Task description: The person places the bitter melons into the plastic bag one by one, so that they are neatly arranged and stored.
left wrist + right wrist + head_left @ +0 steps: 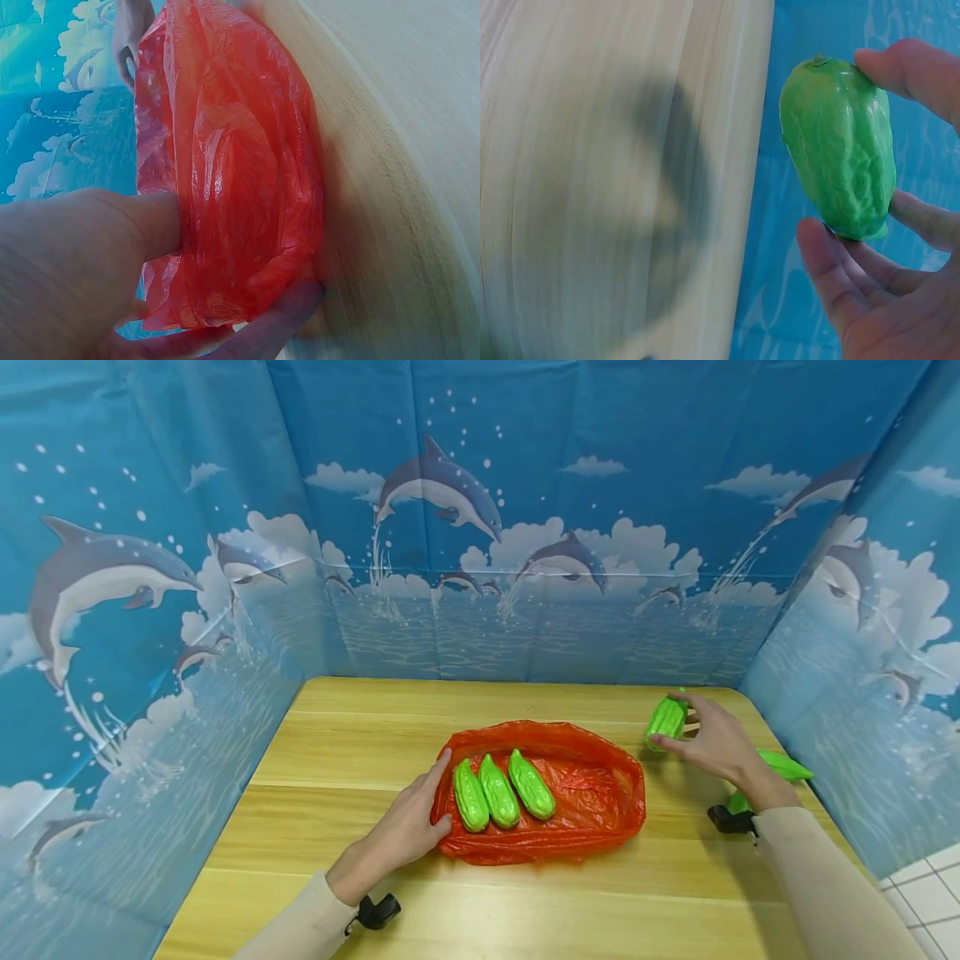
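My right hand [708,735] holds a shiny green bitter melon [840,150] between thumb and fingertips, raised above the far right part of the table. At the middle of the table lies an open red plastic bag [592,839], with three more green bitter melons side by side in its left half, the middle one [499,792] among them. My left hand [405,818] holds the bag's left end. In the left wrist view, its thumb lies against the crumpled red plastic [240,202] and its fingers reach round the near end.
Under my right forearm, partly hidden, more green pieces [783,766] lie near the table's right edge. The wooden table [330,735] is bordered on the left, back and right by blue dolphin-print sheets [480,635]. White floor tiles [930,893] show at the lower right.
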The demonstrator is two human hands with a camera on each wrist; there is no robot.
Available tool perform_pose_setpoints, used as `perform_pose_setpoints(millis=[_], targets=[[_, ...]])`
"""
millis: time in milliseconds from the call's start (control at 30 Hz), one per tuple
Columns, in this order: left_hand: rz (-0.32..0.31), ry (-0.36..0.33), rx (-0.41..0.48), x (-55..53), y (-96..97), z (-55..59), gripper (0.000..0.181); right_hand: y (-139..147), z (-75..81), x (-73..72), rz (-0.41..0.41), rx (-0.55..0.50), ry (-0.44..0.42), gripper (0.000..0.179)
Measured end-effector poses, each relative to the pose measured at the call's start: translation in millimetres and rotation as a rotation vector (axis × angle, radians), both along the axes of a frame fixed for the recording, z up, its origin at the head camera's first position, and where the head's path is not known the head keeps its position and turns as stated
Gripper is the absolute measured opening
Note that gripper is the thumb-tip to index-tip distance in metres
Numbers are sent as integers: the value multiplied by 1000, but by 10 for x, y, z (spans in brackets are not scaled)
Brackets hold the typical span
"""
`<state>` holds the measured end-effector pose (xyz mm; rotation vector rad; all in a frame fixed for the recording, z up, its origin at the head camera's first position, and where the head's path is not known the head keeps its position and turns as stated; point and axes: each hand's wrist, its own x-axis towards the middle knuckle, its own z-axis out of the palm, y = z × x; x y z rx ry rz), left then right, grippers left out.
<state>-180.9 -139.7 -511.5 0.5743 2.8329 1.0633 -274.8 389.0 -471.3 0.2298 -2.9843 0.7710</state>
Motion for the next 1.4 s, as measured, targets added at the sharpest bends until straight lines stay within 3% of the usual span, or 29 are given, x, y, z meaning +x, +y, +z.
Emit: perform_pose_setpoints(millis=[500,1400], targets=[[3,-9,-5,8,7,18,104,-93,51,22,31,-93,1,99],[11,2,23,-12,41,32,103,-283,191,132,37,-92,120,81]])
